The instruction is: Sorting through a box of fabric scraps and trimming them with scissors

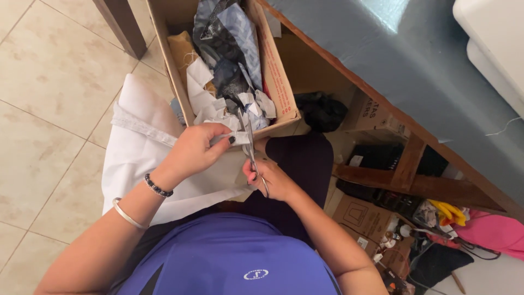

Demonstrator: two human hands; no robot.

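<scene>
Small strip of white fabric (221, 137) at frame centre, pinched in left hand (195, 150), fingers curled tight round it, dark-painted thumbnail on top. Scissors (250, 146) just at 3 o'clock of the strip, blades pointing to 12 o'clock, tips near the strip's end; cannot tell if blades are touching it. Right hand (273, 180) at 4 o'clock of the strip, closed through the scissor handles, w/ fingers in the loops. Large white cloth (136, 158) under both hands, spread over the lap & hanging to 9 o'clock over the tiled floor (49, 109). Dark bead bracelet (158, 187) and silver bangle (128, 214) on left wrist, at 7 o'clock. Cardboard box (278, 82) at 12 o'clock, open, full w/ fabric scraps (229, 60) in white, grey & dark blue. Grey-blue table (404, 60) from 1 to 3 o'clock, wood frame beneath. Yellow and pink cloth (480, 224) at 4 o'clock, near more cartons.
</scene>
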